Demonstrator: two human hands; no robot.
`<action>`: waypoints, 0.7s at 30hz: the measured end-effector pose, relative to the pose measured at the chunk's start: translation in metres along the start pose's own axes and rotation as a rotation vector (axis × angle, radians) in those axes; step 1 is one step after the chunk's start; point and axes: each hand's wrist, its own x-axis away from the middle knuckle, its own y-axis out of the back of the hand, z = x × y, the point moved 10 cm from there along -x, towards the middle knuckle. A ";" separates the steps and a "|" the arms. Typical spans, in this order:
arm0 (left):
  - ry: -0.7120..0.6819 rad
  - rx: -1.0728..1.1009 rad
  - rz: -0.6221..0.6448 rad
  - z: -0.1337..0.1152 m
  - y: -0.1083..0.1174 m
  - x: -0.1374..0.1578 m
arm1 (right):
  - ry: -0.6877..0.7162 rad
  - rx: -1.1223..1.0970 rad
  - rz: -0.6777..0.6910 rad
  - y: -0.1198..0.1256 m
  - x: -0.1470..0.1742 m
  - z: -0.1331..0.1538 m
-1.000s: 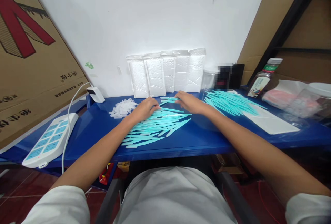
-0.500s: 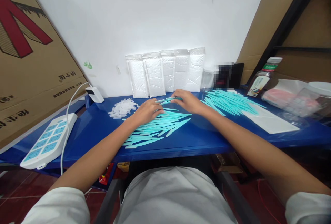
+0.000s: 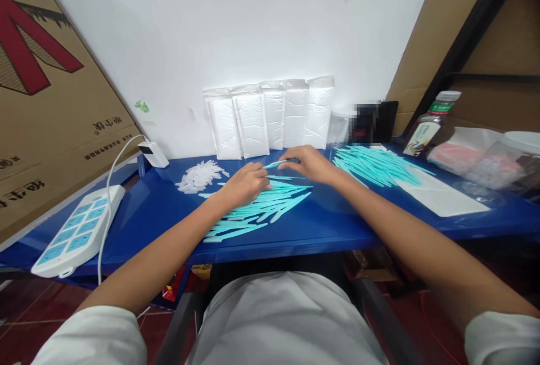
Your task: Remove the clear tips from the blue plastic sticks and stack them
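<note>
My left hand (image 3: 248, 185) is closed at the left end of a small bunch of slim turquoise sticks (image 3: 275, 163), shaped like eyebrow razors. At their other end, my right hand (image 3: 307, 162) pinches them between thumb and fingers. How many sticks are held is hard to make out. Under and in front of my left hand lies a spread of loose turquoise sticks (image 3: 270, 202), roughly side by side. To the left sits a heap of small whitish translucent pieces (image 3: 201, 176). A larger turquoise pile (image 3: 373, 165) lies to the right of my right hand.
White padded envelopes (image 3: 251, 120) lean against the wall behind the blue table (image 3: 147, 219). A power strip (image 3: 80, 230) and white plug-like box (image 3: 154, 154) are at left. At right are a flat white envelope (image 3: 442, 193), a bottle (image 3: 428, 123) and clear tubs (image 3: 506, 157).
The held sticks have drawn together into a tighter bunch between my hands. My left hand has shifted slightly right and its fingers have curled in. My right hand stays nearly in place.
</note>
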 end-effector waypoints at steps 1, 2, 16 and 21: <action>-0.001 -0.009 0.002 0.000 -0.001 0.000 | -0.007 -0.022 0.002 0.001 0.000 0.000; -0.003 -0.019 0.003 -0.001 -0.002 0.000 | -0.010 -0.040 0.003 0.002 0.000 0.000; -0.090 -0.179 -0.048 -0.023 0.003 -0.008 | 0.264 0.602 -0.034 -0.006 -0.004 0.049; -0.101 -0.141 -0.038 -0.031 -0.001 -0.010 | 0.332 0.604 0.037 -0.026 -0.002 0.063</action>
